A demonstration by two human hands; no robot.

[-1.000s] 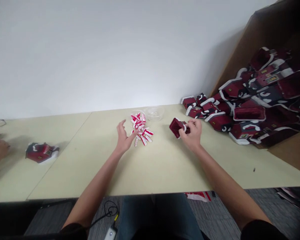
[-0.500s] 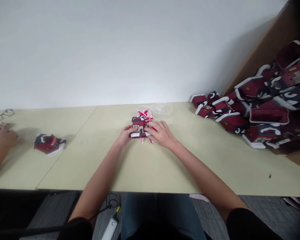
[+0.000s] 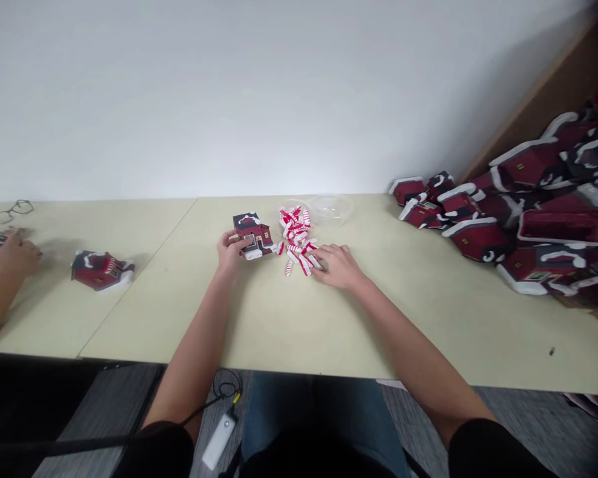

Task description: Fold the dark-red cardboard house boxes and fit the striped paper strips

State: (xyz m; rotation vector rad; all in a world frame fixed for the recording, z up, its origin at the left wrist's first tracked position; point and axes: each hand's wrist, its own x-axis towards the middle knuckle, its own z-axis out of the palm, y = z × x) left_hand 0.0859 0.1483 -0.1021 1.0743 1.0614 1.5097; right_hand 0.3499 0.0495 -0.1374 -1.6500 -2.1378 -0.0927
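I log, left to right: left hand (image 3: 229,251), narrow grip closed on a red paper house (image 3: 253,236) at 11 o'clock, long axis running 10 to 4 o'clock; red-and-white candy-cane pieces (image 3: 296,238) at 12 o'clock; right hand (image 3: 339,267), open, holding nothing, touching those pieces at 1 o'clock.

One clear plastic bowl (image 3: 333,210), one pair of glasses (image 3: 7,212), three hands (image 3: 337,267).
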